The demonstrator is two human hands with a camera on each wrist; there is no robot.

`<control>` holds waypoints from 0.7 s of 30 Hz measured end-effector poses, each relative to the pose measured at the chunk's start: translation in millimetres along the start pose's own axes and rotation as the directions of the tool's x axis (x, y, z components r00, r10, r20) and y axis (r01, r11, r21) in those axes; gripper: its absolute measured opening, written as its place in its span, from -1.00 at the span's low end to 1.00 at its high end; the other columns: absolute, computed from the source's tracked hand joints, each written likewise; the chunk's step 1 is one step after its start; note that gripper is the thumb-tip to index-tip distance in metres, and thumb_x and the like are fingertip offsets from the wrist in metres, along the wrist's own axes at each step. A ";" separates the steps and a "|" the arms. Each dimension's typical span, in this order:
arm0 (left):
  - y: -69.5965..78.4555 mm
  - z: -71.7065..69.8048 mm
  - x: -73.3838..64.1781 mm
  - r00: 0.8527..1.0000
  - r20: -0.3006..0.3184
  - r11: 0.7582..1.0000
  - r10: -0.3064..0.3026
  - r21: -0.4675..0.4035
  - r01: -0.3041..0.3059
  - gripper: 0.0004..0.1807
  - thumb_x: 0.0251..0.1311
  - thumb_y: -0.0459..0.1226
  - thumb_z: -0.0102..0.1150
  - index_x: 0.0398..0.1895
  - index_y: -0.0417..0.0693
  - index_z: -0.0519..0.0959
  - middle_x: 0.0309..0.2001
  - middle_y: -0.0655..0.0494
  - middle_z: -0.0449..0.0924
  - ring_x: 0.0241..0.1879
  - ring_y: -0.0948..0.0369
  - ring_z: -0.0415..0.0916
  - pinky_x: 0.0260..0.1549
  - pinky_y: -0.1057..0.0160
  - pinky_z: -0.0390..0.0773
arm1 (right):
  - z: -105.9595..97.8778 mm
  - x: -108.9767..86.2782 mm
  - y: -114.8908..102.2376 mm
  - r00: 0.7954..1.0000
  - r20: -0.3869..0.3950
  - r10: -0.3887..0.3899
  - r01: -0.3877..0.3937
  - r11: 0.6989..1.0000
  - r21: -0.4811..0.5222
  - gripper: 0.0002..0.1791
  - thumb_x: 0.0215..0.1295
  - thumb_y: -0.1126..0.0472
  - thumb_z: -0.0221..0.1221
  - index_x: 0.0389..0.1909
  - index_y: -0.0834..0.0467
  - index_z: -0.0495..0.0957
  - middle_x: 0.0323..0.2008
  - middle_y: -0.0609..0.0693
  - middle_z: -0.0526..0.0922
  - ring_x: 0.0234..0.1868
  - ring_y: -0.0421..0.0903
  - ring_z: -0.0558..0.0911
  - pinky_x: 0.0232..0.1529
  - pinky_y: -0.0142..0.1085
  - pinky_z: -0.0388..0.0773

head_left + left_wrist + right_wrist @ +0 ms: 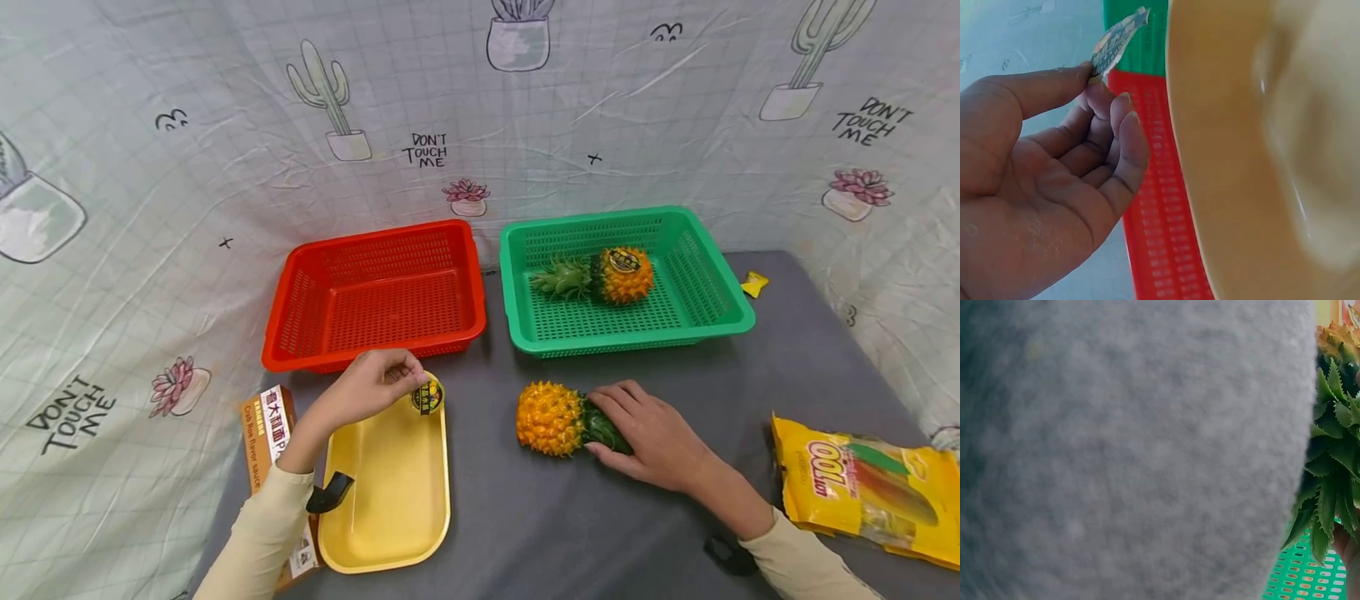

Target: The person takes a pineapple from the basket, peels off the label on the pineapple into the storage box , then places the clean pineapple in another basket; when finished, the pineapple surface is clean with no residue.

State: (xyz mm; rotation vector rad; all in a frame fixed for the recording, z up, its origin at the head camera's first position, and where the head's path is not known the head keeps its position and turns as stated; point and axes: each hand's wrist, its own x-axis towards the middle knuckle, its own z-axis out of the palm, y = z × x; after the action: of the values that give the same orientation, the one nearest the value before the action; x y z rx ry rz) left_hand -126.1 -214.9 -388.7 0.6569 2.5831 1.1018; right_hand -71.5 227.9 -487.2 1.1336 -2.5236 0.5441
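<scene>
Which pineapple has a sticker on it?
The pineapple in the green basket: a black-and-gold sticker shows on its body. The held pineapple, leaves in the right grip, shows none.

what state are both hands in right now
Left hand: pinching a round sticker.
Right hand: gripping a pineapple by its leaves.

Backdrop's [622, 125] “DON'T TOUCH ME” (thrice), box's [265, 429] “Crab Roe”
</scene>
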 end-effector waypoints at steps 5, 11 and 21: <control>-8.7 -3.8 -6.3 1.000 -0.009 0.999 -0.029 0.024 0.029 -0.93 0.49 -0.32 0.27 -0.21 -0.05 0.70 -0.31 0.19 0.65 -0.38 0.16 0.47 -0.35 0.21 0.48 | 0.7 -0.2 0.5 1.000 0.002 0.003 -0.003 1.000 0.002 -0.28 0.53 -0.32 0.12 0.32 0.22 0.54 0.16 0.09 0.59 0.10 0.06 0.57 -0.06 0.00 0.63; -20.4 -1.5 -10.2 0.999 0.007 0.998 -0.054 0.041 0.054 -0.92 0.46 -0.34 0.30 -0.25 -0.06 0.72 -0.33 0.20 0.66 -0.37 0.17 0.53 -0.35 0.23 0.52 | 1.2 -0.6 0.8 1.000 0.005 0.007 -0.007 1.000 0.004 -0.28 0.53 -0.32 0.11 0.32 0.22 0.54 0.17 0.09 0.59 0.11 0.06 0.56 -0.05 0.00 0.63; -31.2 10.5 -9.9 0.997 0.054 0.997 -0.047 0.061 0.043 -0.93 0.41 -0.35 0.33 -0.28 -0.09 0.73 -0.37 0.22 0.66 -0.36 0.23 0.56 -0.34 0.21 0.53 | 1.9 -1.3 1.4 1.000 0.011 0.010 -0.010 1.000 0.002 -0.29 0.55 -0.33 0.07 0.34 0.20 0.52 0.17 0.07 0.58 0.11 0.04 0.56 -0.04 -0.01 0.62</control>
State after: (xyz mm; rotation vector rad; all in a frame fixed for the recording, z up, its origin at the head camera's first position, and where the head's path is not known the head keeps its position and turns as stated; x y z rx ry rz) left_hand -122.9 -232.5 -418.1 0.6303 2.5796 0.9822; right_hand -72.0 228.7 -489.7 1.1288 -2.5400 0.5441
